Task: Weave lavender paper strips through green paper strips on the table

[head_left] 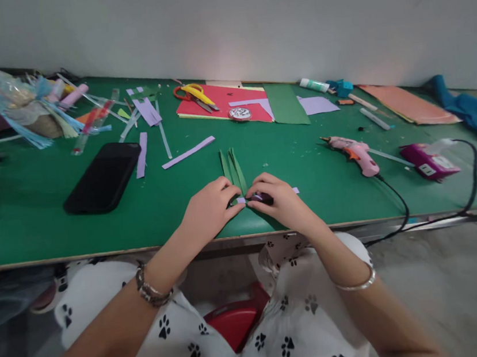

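At the table's front edge, the fingertips of my left hand [213, 206] are pinched on a short piece of a light purple paper strip [241, 200]. My right hand [283, 201] is closed on the same strip from the other side, thumb and forefinger almost meeting the left ones. A purple end pokes out beyond the right hand. Narrow green paper strips [236, 170] stick up and away from between both hands; their lower ends are hidden by the fingers. Something dark and rounded [263, 198] shows under the right fingers, too shaded to name.
A black phone [103, 177] lies left, near loose purple strips [189, 152]. Yellow-handled scissors [197, 95] rest on red paper [228, 96] at the back. Rightward are a pink glue gun [359, 155] and a magenta power adapter [430, 162] with a cable hanging over the table edge.
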`<state>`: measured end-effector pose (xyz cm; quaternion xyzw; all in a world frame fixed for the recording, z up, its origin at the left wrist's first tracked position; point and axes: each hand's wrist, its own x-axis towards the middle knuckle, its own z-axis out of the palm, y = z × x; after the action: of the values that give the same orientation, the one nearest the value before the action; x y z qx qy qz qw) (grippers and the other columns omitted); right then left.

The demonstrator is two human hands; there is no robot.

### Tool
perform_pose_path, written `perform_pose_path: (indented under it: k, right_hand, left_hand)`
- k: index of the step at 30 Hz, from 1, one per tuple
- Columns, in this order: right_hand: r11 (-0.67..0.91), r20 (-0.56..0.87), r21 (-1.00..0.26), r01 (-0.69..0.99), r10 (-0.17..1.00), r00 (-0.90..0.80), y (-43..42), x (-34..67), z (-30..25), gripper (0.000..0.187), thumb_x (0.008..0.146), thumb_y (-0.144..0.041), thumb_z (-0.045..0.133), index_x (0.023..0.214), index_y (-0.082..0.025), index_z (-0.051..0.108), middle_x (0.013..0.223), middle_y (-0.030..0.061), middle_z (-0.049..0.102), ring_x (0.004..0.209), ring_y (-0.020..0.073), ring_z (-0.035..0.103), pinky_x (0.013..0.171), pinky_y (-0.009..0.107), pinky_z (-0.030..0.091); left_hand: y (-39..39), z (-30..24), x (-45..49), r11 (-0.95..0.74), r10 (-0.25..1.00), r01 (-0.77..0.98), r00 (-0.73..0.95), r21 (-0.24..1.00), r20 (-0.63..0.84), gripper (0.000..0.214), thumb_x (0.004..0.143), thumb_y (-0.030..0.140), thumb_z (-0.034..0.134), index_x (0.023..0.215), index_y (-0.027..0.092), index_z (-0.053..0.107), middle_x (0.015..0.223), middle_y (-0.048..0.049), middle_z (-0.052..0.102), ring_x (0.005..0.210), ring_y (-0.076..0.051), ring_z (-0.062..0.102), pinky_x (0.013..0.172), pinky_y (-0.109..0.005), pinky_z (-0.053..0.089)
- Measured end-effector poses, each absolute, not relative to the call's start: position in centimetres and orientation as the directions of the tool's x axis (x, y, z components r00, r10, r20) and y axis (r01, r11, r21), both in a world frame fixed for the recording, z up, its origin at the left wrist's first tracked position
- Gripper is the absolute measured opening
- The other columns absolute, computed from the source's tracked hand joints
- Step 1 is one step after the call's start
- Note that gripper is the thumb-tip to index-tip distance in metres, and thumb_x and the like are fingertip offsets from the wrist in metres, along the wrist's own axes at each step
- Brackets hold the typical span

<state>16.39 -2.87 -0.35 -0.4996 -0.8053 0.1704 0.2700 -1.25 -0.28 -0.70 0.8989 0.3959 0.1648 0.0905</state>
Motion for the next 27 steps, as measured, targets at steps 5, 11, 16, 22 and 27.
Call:
perform_pose_path:
  k: [5, 11, 16, 22, 27]
  right_hand:
    - [0.453, 0.268, -0.538, 0.711, 0.892, -0.365, -2.8, 16.4, -0.3, 0.004, 0.078, -0.015, 0.057, 0.079, -0.016, 0.061, 0.081, 0.0041, 0.053, 0.075, 0.0129, 0.052, 0.068, 0.025, 0.041]
    - [0.445, 0.265, -0.549, 0.708, 0.896, -0.357, -2.8, 16.5, -0.3, 0.005, 0.078, -0.014, 0.057, 0.078, -0.016, 0.061, 0.081, 0.0039, 0.054, 0.075, 0.013, 0.052, 0.07, 0.026, 0.041]
    - [0.441, 0.261, -0.556, 0.705, 0.897, -0.356, -2.8, 16.4, -0.4, 0.005, 0.078, -0.014, 0.056, 0.08, -0.015, 0.06, 0.081, 0.0043, 0.054, 0.076, 0.0133, 0.052, 0.071, 0.026, 0.041]
    - [0.434, 0.252, -0.546, 0.717, 0.901, -0.354, -2.8, 16.5, -0.3, 0.008, 0.078, -0.014, 0.056, 0.084, -0.017, 0.058, 0.081, 0.0033, 0.055, 0.076, 0.0135, 0.052, 0.069, 0.026, 0.041]
    - [0.39, 0.234, -0.475, 0.789, 0.92, -0.314, -3.5, 16.9, 0.1, 0.017, 0.076, -0.016, 0.06, 0.092, -0.016, 0.059, 0.09, 0.0069, 0.058, 0.084, 0.017, 0.053, 0.076, 0.03, 0.042]
  left_hand:
    - [-0.1, -0.6, -1.1, -0.659, 0.752, 0.691, 0.618, 0.297, 0.228, 0.017, 0.083, 0.028, 0.053, 0.092, 0.017, 0.063, 0.093, -0.0043, 0.057, 0.071, -0.013, 0.056, 0.059, -0.023, 0.041]
    - [0.1, -0.7, -1.2, -0.669, 0.743, 0.686, 0.623, 0.287, 0.244, 0.018, 0.084, 0.026, 0.05, 0.094, 0.017, 0.062, 0.098, -0.0052, 0.057, 0.07, -0.013, 0.056, 0.059, -0.023, 0.043]
    - [0.4, -0.4, -1.6, -0.703, 0.707, 0.647, 0.681, 0.297, 0.192, 0.022, 0.083, 0.03, 0.052, 0.098, 0.017, 0.061, 0.103, -0.0056, 0.056, 0.078, -0.015, 0.058, 0.064, -0.024, 0.044]
    - [0.4, 0.1, -1.3, -0.698, 0.71, 0.663, 0.689, 0.27, 0.143, 0.022, 0.086, 0.03, 0.048, 0.097, 0.017, 0.062, 0.097, -0.005, 0.057, 0.08, -0.016, 0.058, 0.062, -0.024, 0.044]
    - [0.3, 0.3, -1.1, -0.699, 0.708, 0.67, 0.698, 0.25, 0.108, 0.022, 0.087, 0.028, 0.047, 0.099, 0.016, 0.062, 0.099, -0.0056, 0.057, 0.083, -0.017, 0.058, 0.064, -0.024, 0.044]
